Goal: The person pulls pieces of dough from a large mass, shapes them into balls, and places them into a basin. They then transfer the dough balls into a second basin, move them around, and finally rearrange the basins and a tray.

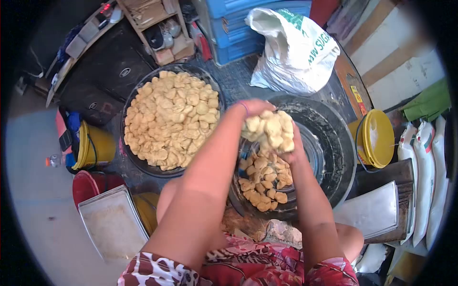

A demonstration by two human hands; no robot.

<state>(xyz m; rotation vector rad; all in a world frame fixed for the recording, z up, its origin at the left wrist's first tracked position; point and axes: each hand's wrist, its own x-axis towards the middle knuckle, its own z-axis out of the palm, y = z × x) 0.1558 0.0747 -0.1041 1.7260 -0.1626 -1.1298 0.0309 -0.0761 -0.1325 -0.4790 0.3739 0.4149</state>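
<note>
Between my two hands is a heap of pale dough pieces, held above a wide black basin. My left hand curves round the heap's upper left side, and my right hand cups its right side. Below them, loose dough pieces lie in the lower left part of the basin, and the basin's ridged bottom shows beside them. To the left stands a second black basin, piled high with dough pieces.
A white sack stands behind the black basin, by blue drawers. Yellow buckets are on both sides. Metal trays lie near my legs. White sacks line the far right.
</note>
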